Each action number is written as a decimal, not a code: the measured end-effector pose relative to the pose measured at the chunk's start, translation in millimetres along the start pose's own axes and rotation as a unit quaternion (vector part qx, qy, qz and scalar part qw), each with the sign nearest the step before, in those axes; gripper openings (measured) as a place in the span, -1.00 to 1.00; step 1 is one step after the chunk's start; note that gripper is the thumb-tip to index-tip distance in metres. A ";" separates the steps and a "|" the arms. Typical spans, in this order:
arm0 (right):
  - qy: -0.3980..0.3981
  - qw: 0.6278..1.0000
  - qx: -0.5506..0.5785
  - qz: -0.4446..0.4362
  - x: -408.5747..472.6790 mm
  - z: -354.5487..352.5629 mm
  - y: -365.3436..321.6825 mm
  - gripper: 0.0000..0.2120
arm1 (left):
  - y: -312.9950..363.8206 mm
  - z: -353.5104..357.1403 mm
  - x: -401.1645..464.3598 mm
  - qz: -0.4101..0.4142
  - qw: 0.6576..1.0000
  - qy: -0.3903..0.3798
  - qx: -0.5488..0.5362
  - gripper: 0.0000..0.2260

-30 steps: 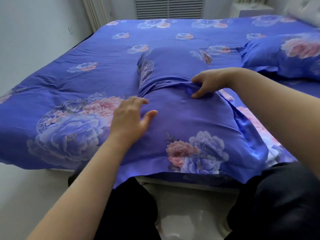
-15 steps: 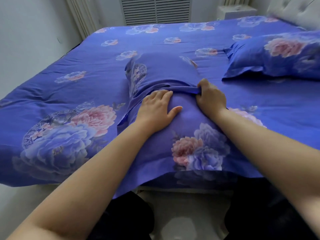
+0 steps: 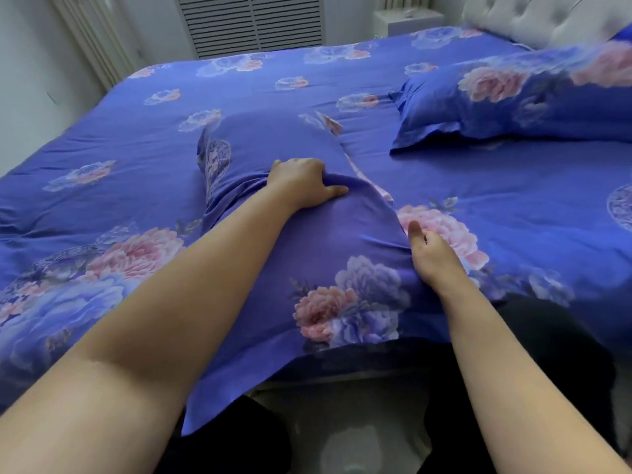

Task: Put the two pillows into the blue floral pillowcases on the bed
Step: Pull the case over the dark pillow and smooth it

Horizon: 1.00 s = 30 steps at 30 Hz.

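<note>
A pillow in a blue floral pillowcase [image 3: 328, 254] lies lengthwise in front of me, its near end hanging over the bed's edge. My left hand [image 3: 302, 183] presses on its middle, fingers bunching a fold of the fabric. My right hand [image 3: 429, 251] is at the pillow's right side, fingers tucked under the edge, thumb up. The pillow itself is hidden inside the case. A second pillow in a matching pillowcase [image 3: 513, 97] rests at the back right near the headboard.
The bed [image 3: 136, 138] is covered with a matching blue floral sheet. A white tufted headboard [image 3: 547, 18] is at the back right, a white nightstand [image 3: 407, 20] beside it. A louvred panel [image 3: 253, 22] and wall stand behind the bed. Pale floor shows below.
My left hand moved farther up the pillow and took hold of the fold the right hand had gripped. My right hand let go and dropped to the pillow's right edge.
</note>
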State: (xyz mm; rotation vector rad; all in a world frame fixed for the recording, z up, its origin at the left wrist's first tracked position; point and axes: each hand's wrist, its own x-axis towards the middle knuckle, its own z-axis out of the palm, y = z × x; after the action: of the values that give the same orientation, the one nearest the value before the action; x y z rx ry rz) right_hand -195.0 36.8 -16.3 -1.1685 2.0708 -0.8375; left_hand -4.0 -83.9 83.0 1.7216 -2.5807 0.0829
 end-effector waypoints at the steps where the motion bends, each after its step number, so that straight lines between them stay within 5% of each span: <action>1: 0.001 1.000 -0.008 -0.001 -0.4 1.2 0.6 -0.39 | -1.5 0.0 1.1 0.002 1.000 -0.005 -0.017 -0.59; 8: -0.001 0.990 -0.111 0.085 -13.5 -5.2 23.2 -0.06 | 56.6 6.4 19.7 -0.029 0.997 -0.067 -0.030 -0.52; 12: -0.012 0.990 -0.099 0.099 -21.1 -4.9 23.7 -0.25 | 66.0 21.1 29.4 -0.035 0.998 0.004 -0.048 -0.78; 15: 0.001 0.997 -0.040 0.064 -22.1 -1.7 15.9 -0.22 | 48.2 23.4 38.6 -0.063 0.988 0.070 -0.125 -0.77; 19: 0.043 0.999 -0.022 0.011 -19.3 -1.1 4.2 -0.44 | 6.8 21.0 44.8 -0.136 0.960 0.115 -0.216 -0.78; 23: 0.061 0.994 -0.083 -0.035 -15.4 -17.3 -20.9 -0.40 | -16.2 21.4 41.1 -0.165 0.955 0.099 -0.226 -0.77; 25: 0.049 0.988 -0.140 -0.054 -13.7 -28.3 -35.8 -0.53 | -20.8 21.6 37.2 -0.159 0.959 0.071 -0.222 -0.80; 27: -0.010 0.980 -0.192 -0.049 -16.3 -37.7 -56.7 -0.66 | -21.0 23.7 33.5 -0.156 0.961 0.038 -0.227 -0.75; 30: -0.089 0.975 -0.198 -0.042 -15.4 -27.4 -82.7 -0.48 | -13.7 27.6 21.1 -0.142 0.961 0.035 -0.234 -0.80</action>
State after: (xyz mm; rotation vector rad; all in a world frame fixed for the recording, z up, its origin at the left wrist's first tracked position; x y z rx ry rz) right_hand -168.2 22.6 66.7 -1.4903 2.1049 -0.3422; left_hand 0.5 -110.4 57.1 1.8252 -2.0504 -0.4297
